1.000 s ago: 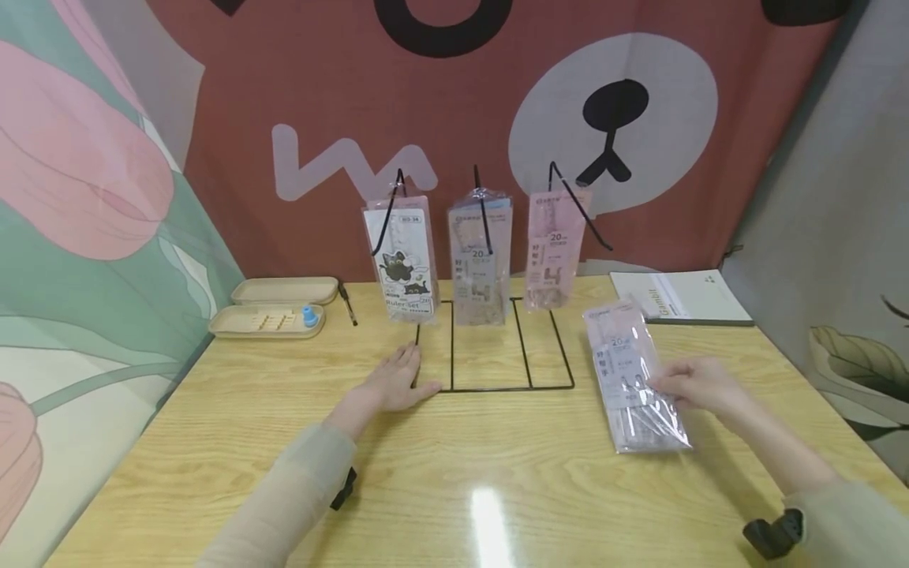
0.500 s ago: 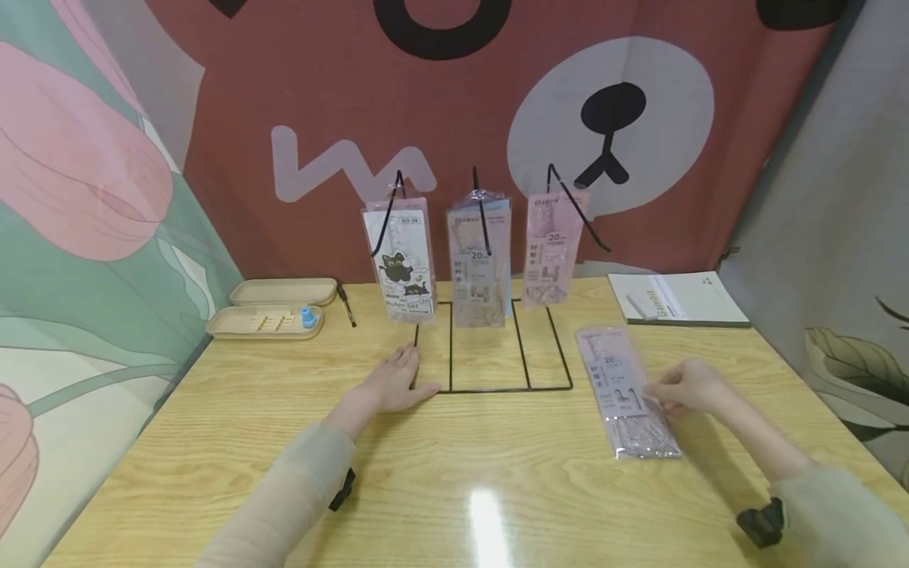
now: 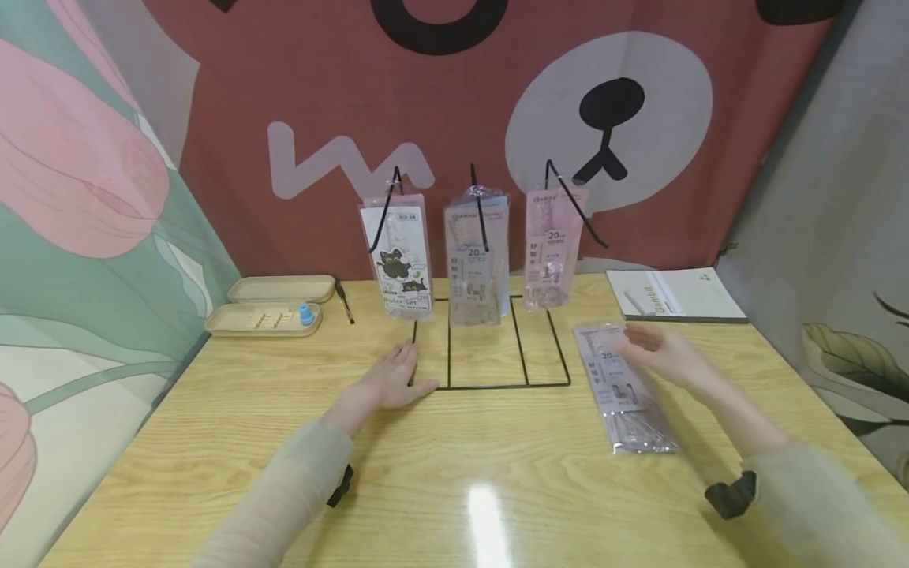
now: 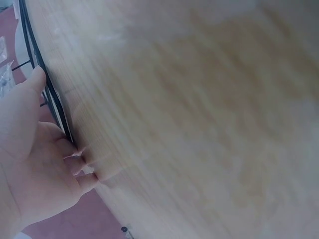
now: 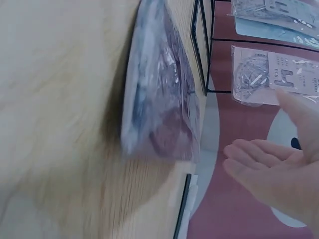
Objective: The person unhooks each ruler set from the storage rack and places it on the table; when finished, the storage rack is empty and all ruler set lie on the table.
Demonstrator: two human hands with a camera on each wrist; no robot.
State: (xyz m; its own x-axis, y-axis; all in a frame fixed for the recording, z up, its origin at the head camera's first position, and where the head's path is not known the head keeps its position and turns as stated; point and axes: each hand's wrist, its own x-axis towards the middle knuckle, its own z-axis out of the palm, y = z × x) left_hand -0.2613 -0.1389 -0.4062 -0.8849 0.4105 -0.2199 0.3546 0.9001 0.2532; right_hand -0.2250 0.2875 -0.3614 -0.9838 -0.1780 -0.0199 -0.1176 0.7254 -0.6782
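My left hand [image 3: 387, 380] rests at the front left corner of a black wire rack [image 3: 497, 387], fingers straight along its base. In the left wrist view the thumb [image 4: 36, 79] lies against the wire. From the rack's arms hang a white ruler-set packet [image 3: 398, 268] with black cats, a greyish-pink packet [image 3: 474, 272] with a bluish one behind it, and a pink packet [image 3: 552, 252]. Right of the rack, another pink ruler-set packet [image 3: 619, 394] in clear plastic lies on the table. My right hand [image 3: 666, 356] is over its upper right edge, fingers extended, holding nothing.
An opened beige pencil case [image 3: 220, 322] with a blue piece [image 3: 306, 315] inside stands at the back left, a black pen [image 3: 344, 302] beside it. A book [image 3: 692, 296] with a small whitish block [image 3: 641, 302] on top lies at the back right. A patterned curtain [image 3: 341, 79] hangs behind.
The right hand has lowered the pink ruler-set packet onto the table, let go, and moved up toward its top edge. The left hand stays at the rack corner.
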